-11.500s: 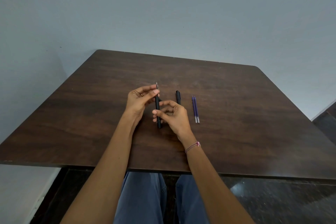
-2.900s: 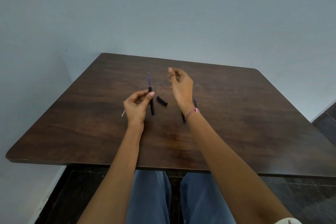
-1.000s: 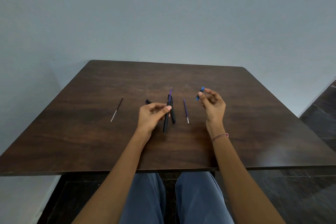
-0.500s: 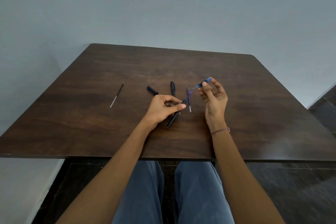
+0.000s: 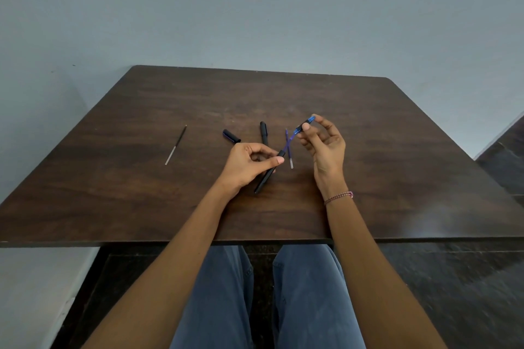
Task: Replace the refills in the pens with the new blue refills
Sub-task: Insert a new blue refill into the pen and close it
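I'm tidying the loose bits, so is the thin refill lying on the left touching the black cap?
Apart. The head view shows a strip of bare table between the thin refill and the black cap.

text: none legible; labels: none; brands: none; numbers: none; signs: none

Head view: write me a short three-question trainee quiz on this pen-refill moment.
1. True or false: the left hand holds the black pen barrel.
2. What does the right hand pinch? A) a pencil B) the blue-ended tip piece C) nothing
3. How many loose refills lie on the table?
Key: 1 true; 2 B; 3 two, the dark refill and a blue refill.
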`<control>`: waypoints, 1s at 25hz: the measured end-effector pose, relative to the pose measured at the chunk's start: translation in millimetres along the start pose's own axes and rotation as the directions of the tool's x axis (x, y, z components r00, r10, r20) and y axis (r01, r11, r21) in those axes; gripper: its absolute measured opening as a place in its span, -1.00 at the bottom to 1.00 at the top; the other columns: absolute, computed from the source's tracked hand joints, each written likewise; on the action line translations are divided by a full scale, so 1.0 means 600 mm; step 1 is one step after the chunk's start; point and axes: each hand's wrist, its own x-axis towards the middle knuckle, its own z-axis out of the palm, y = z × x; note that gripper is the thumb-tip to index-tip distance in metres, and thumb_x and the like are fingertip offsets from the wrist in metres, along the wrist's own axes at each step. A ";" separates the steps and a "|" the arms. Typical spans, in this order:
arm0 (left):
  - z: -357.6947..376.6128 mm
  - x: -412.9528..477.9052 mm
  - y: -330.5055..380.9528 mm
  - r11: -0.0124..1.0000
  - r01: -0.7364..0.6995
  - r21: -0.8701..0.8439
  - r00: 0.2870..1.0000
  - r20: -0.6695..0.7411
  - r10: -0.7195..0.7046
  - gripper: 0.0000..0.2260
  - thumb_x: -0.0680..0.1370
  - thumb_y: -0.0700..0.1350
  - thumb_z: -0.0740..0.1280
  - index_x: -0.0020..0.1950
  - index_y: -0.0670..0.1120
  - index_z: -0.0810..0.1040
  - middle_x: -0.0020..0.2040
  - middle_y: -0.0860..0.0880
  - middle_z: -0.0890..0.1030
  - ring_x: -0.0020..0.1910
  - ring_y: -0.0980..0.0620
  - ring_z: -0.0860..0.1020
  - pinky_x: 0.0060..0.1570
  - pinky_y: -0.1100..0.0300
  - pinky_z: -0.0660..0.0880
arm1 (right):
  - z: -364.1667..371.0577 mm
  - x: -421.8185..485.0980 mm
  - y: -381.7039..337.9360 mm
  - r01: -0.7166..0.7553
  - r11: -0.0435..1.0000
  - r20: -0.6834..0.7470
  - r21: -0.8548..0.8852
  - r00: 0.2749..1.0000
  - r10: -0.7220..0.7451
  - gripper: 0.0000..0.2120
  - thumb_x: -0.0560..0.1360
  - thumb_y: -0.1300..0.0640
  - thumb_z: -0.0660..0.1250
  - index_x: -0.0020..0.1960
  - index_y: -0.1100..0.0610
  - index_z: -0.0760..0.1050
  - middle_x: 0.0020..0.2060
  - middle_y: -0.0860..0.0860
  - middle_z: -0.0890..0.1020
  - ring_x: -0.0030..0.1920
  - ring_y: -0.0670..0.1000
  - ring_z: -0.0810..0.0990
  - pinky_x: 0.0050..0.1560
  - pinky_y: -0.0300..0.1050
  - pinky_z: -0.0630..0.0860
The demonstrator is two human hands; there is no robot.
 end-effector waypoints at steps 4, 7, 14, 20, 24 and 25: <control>0.000 0.000 -0.001 1.000 -0.009 0.014 1.000 0.004 0.009 -0.90 0.36 -0.11 0.54 -0.23 0.05 0.66 -0.42 0.11 0.63 -0.42 0.23 0.54 -0.37 0.41 0.44 | 0.000 0.002 0.006 0.000 0.999 0.054 -0.045 0.999 0.003 -0.76 0.45 0.30 0.42 0.06 0.09 0.53 -0.34 -0.04 0.69 -0.31 -0.11 0.65 -0.14 -0.20 0.59; 0.000 0.001 -0.003 1.000 -0.015 0.014 1.000 -0.001 0.015 -0.91 0.36 -0.12 0.54 -0.22 0.03 0.66 -0.39 0.06 0.64 -0.39 0.18 0.56 -0.34 0.35 0.48 | -0.003 0.004 0.009 0.018 0.997 0.089 -0.072 0.996 -0.012 -0.73 0.45 0.28 0.42 0.11 0.06 0.54 -0.32 -0.06 0.67 -0.27 -0.11 0.62 -0.14 -0.20 0.58; -0.006 -0.003 0.000 0.999 0.011 -0.034 0.999 -0.035 -0.012 -0.89 0.37 -0.15 0.53 -0.19 0.03 0.66 -0.28 -0.07 0.69 -0.27 0.00 0.65 -0.18 0.21 0.58 | 0.003 -0.004 0.023 0.086 0.973 0.287 -0.213 0.958 -0.022 -0.71 0.43 0.27 0.44 0.13 0.11 0.56 -0.32 -0.08 0.62 -0.25 -0.08 0.61 -0.13 -0.18 0.59; -0.007 -0.001 -0.001 1.000 0.011 -0.025 0.998 -0.059 -0.013 -0.88 0.37 -0.15 0.53 -0.19 0.05 0.65 -0.25 -0.09 0.69 -0.21 -0.10 0.66 -0.11 0.15 0.60 | 0.004 -0.003 0.023 0.050 0.980 0.274 -0.193 0.962 0.005 -0.78 0.46 0.25 0.42 0.08 0.10 0.56 -0.30 -0.02 0.65 -0.29 -0.09 0.63 -0.16 -0.23 0.60; -0.008 0.000 -0.001 1.000 0.003 -0.028 0.998 -0.055 -0.005 -0.87 0.37 -0.16 0.52 -0.18 0.04 0.65 -0.27 -0.02 0.69 -0.27 0.05 0.67 -0.19 0.30 0.58 | 0.006 -0.004 0.021 0.025 0.986 0.285 -0.163 0.958 0.023 -0.80 0.46 0.27 0.41 0.06 0.11 0.57 -0.29 0.02 0.65 -0.32 -0.09 0.62 -0.19 -0.24 0.59; -0.008 0.000 -0.002 1.000 0.001 -0.026 0.998 -0.055 -0.002 -0.87 0.37 -0.16 0.52 -0.18 0.04 0.65 -0.28 -0.02 0.69 -0.27 0.07 0.66 -0.19 0.31 0.57 | 0.007 -0.004 0.021 0.024 0.987 0.286 -0.159 0.958 0.023 -0.80 0.46 0.27 0.41 0.07 0.12 0.57 -0.27 0.02 0.65 -0.30 -0.08 0.62 -0.19 -0.23 0.58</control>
